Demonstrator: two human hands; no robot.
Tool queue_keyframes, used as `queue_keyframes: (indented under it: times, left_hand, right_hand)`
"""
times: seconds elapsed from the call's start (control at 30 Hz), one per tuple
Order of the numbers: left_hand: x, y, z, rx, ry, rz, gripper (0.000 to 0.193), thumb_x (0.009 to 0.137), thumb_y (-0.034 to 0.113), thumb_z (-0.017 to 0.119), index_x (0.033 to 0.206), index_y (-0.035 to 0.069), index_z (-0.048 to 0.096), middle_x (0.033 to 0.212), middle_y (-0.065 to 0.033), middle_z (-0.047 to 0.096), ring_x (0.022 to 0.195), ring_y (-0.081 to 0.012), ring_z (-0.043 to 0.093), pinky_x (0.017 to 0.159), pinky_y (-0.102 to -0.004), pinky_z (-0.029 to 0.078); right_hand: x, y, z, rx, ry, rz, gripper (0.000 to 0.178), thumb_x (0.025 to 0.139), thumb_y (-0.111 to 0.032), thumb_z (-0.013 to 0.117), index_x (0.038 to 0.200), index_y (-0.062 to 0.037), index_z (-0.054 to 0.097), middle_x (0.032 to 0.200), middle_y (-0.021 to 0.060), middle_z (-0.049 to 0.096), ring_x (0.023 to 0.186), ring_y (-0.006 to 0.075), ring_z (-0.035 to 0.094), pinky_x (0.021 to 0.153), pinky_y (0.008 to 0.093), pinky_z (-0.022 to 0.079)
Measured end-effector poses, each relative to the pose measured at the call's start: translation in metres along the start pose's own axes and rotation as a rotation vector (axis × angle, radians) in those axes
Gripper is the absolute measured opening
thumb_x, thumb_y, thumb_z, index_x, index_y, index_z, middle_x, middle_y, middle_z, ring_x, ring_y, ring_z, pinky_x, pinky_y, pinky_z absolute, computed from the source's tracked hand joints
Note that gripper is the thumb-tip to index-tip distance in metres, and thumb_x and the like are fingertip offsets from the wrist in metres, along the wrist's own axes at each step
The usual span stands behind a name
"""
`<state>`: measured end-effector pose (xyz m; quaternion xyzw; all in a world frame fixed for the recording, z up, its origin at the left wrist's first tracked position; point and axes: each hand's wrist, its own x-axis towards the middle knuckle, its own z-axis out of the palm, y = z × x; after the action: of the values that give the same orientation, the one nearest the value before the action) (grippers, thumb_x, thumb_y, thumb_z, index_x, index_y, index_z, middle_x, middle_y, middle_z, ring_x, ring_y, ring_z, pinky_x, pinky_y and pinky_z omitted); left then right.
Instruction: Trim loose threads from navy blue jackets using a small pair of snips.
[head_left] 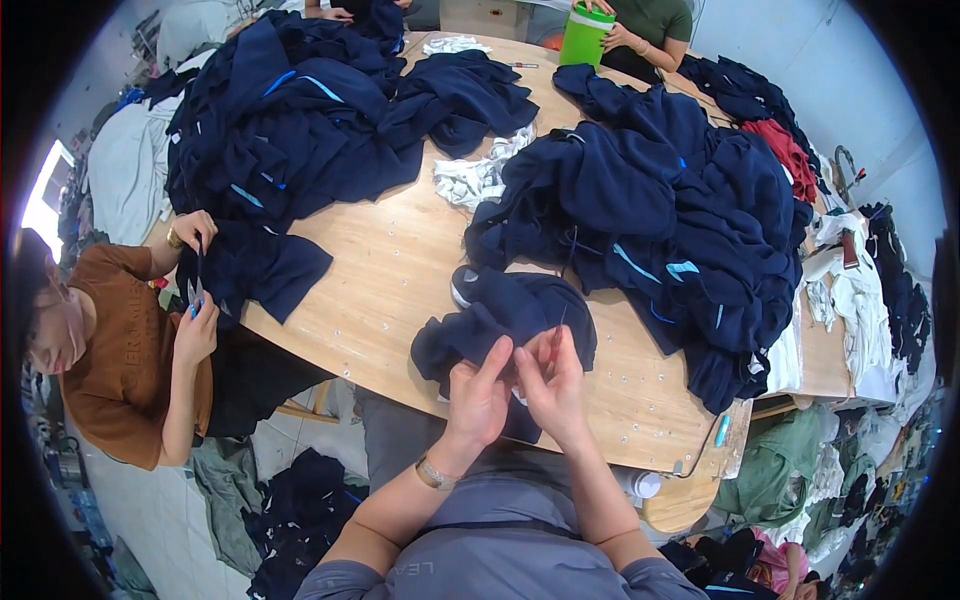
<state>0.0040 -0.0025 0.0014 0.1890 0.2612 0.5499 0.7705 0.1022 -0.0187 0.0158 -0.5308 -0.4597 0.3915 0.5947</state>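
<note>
In front of me a navy garment (505, 300) lies bunched at the table's near edge, with a small grey-white patch on its left side. My left hand (480, 395) is closed, thumb on top, at the garment's near part; the exact pinch is partly hidden. Close beside it, my right hand (553, 385) grips a thin pointed tool (558, 335) with a reddish handle, its tip pointing up and away from me. The two thumbs nearly meet over the cloth. The tool's lower end is hidden by my fingers.
Big heaps of navy garments (290, 120) (650, 200) cover the wooden table (370, 270), with white cloth scraps (475, 180) between. At left a co-worker (130, 350) holds scissors (195, 295). Across the table someone holds a green container (585, 38). A light-blue tool (722, 430) lies at the near right edge.
</note>
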Motion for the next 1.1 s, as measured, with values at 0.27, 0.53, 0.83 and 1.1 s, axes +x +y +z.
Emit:
queue_keyframes:
  times: [0.27,0.53,0.83,1.1]
  left_hand:
    - [0.008,0.009,0.007,-0.124,0.171,-0.071,0.017,0.089,0.020,0.058,0.096,0.005,0.061,0.091,-0.0054,0.064,0.087,-0.0144,0.062,0.084,-0.0362,0.051]
    - [0.005,0.008,0.007,-0.111,0.139,-0.030,0.017,0.090,0.015,0.057,0.103,0.004,0.060,0.101,-0.0052,0.062,0.094,-0.0155,0.059,0.086,-0.0328,0.047]
    - [-0.001,-0.003,0.008,0.004,0.123,0.050,0.016,0.089,0.014,0.058,0.100,0.002,0.060,0.096,-0.0032,0.062,0.085,-0.0105,0.059,0.071,-0.0245,0.048]
    - [0.003,0.010,0.000,0.144,0.221,-0.110,0.022,0.090,0.020,0.057,0.093,-0.001,0.061,0.090,-0.0046,0.063,0.077,-0.0112,0.060,0.066,-0.0229,0.048]
  right_hand:
    - [-0.022,-0.024,-0.017,0.219,-0.249,0.019,0.027,0.079,0.003,0.061,0.082,-0.0037,0.035,0.066,0.0023,0.042,0.060,0.0076,0.038,0.053,0.0218,0.032]
    - [-0.010,-0.007,-0.034,-0.617,-0.007,-0.176,0.026,0.085,-0.023,0.062,0.078,-0.0054,0.044,0.056,0.0085,0.047,0.047,0.0228,0.049,0.045,0.0330,0.037]
    - [-0.003,-0.014,-0.019,-0.423,0.071,-0.222,0.025,0.075,-0.005,0.070,0.098,-0.0030,0.060,0.067,0.0070,0.062,0.052,0.0176,0.059,0.049,0.0262,0.045]
    - [-0.015,-0.008,-0.019,-0.308,-0.220,-0.445,0.016,0.069,0.002,0.065,0.084,-0.0053,0.065,0.067,0.0063,0.063,0.053,0.0152,0.059,0.049,0.0235,0.043]
